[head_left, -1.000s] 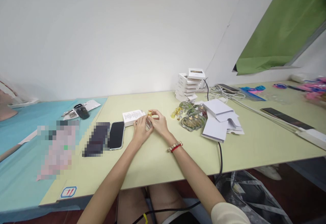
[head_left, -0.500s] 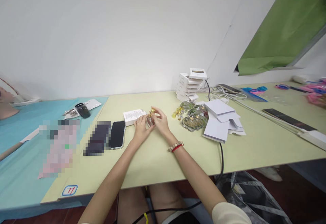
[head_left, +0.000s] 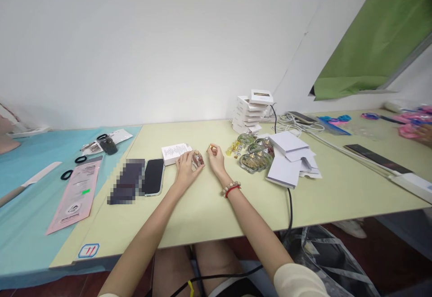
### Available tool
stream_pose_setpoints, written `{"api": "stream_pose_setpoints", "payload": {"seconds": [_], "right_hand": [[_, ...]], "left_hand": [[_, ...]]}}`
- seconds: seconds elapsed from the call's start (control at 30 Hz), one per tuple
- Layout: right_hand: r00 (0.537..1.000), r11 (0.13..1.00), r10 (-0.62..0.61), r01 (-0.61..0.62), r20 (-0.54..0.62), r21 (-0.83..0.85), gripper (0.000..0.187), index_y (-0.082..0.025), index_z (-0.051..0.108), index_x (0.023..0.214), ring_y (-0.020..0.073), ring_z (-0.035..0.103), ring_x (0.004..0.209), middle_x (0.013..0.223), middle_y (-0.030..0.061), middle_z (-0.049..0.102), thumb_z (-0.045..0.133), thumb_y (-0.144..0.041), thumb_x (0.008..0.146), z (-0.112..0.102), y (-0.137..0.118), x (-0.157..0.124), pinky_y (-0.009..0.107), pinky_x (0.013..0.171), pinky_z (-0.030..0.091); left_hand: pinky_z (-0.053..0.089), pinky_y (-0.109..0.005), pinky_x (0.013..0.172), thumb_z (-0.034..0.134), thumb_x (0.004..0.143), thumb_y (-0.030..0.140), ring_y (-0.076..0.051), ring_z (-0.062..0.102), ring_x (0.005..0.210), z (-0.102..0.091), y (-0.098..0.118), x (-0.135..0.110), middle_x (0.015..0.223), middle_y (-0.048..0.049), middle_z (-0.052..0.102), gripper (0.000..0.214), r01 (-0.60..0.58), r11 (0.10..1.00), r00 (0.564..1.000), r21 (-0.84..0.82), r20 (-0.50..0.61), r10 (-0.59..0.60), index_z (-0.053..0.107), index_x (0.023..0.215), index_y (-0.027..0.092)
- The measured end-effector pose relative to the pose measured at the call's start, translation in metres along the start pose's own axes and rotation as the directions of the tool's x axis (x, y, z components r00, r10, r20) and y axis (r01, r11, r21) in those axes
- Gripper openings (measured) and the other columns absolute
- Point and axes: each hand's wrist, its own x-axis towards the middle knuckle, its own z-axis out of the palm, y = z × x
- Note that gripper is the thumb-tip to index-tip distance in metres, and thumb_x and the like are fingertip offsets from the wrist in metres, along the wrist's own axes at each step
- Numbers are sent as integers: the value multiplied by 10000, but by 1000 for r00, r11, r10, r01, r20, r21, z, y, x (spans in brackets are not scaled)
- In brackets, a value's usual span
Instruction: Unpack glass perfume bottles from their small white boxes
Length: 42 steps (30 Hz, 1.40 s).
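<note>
A small clear glass bottle (head_left: pixel 198 158) with reddish-brown contents and a gold neck is on the table, gripped by the fingers of my left hand (head_left: pixel 185 170). Just right of it, my right hand (head_left: pixel 216 158) pinches a small gold cap (head_left: pixel 211 147), apart from the bottle. A printed white box (head_left: pixel 173 154) lies behind my left hand. To the right of my hands are small yellow and gold pieces (head_left: pixel 233 148) and several similar glass bottles (head_left: pixel 254 162) with greenish and reddish contents, lying close together.
White boxes (head_left: pixel 247 114) are stacked near the wall, and flat white cartons (head_left: pixel 286 171) lie right of the bottles. A phone (head_left: pixel 153 177) rests at left, near a pink packet (head_left: pixel 74 195) and a black jar (head_left: pixel 107 144). White cables (head_left: pixel 313 128) run along the right.
My right hand has moved right, off the bottle, with the gold cap between its fingers. The bottle's top now shows. My left hand has stayed on the bottle.
</note>
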Motion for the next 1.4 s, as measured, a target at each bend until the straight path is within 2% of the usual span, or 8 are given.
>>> {"api": "stream_pose_setpoints", "payload": {"seconds": [0.17,0.33,0.57,0.77,1.0,1.13,1.27,1.4], "right_hand": [[998,1000,-25,26,-55,13,426,-155,488,1053,154,580,811,928,78,615,539,-420,723,-7,-7,7,300,757,451],[996,978,-59,46,-60,-206,397,-154,531,978,149,569,742,918,74,618,585,-413,682,-19,-15,11,297,723,443],[989,947,-66,21,-129,-320,369,-169,542,1030,125,544,606,881,44,618,538,-346,706,-33,-29,11,263,630,428],[999,761,-34,37,18,-648,276,-189,643,925,161,573,737,853,50,629,553,-189,663,-51,-42,9,271,694,420],[997,642,30,-70,-65,-763,321,-173,659,970,248,579,843,940,124,620,521,-134,682,-56,-42,3,327,687,413],[997,610,-5,-56,-74,-790,341,-219,648,984,238,576,851,1038,102,584,539,-151,668,-53,-54,0,323,679,407],[990,585,139,-82,0,-807,158,-220,678,748,211,587,765,785,60,636,582,-184,628,-49,-66,-6,296,647,400],[958,484,280,-82,66,-871,110,-190,656,660,234,595,734,638,73,621,648,-243,564,-48,-69,-8,317,648,416]], "left_hand": [[258,-354,944,513,775,457,-199,383,1135,0,0,0,1198,-65,450,549,-18,999,1000,29,-23,19,354,1253,238],[283,-376,924,544,736,497,-230,389,1104,1,0,0,1162,-98,438,602,13,999,999,46,-37,-11,384,1242,212],[279,-383,934,547,736,478,-230,385,1106,0,0,-1,1159,-96,429,580,5,999,999,51,-41,-3,391,1230,217],[284,-377,919,546,730,482,-234,382,1107,-1,2,-1,1169,-87,430,560,28,999,998,31,-48,-26,385,1190,205],[301,-372,892,590,664,548,-239,412,1065,1,1,-1,1100,-96,462,610,68,997,994,-25,-80,-70,366,1082,165],[292,-381,917,621,606,585,-262,368,1126,4,0,-2,1172,-113,411,663,66,998,989,-18,-131,-68,357,1041,161],[297,-389,921,632,555,634,-269,363,1124,6,-2,-1,1179,-117,401,729,84,996,989,-37,-121,-88,346,1025,156],[295,-391,922,614,570,650,-264,358,1128,6,-5,-1,1170,-113,404,719,76,997,991,-27,-108,-78,347,1023,159]]}}
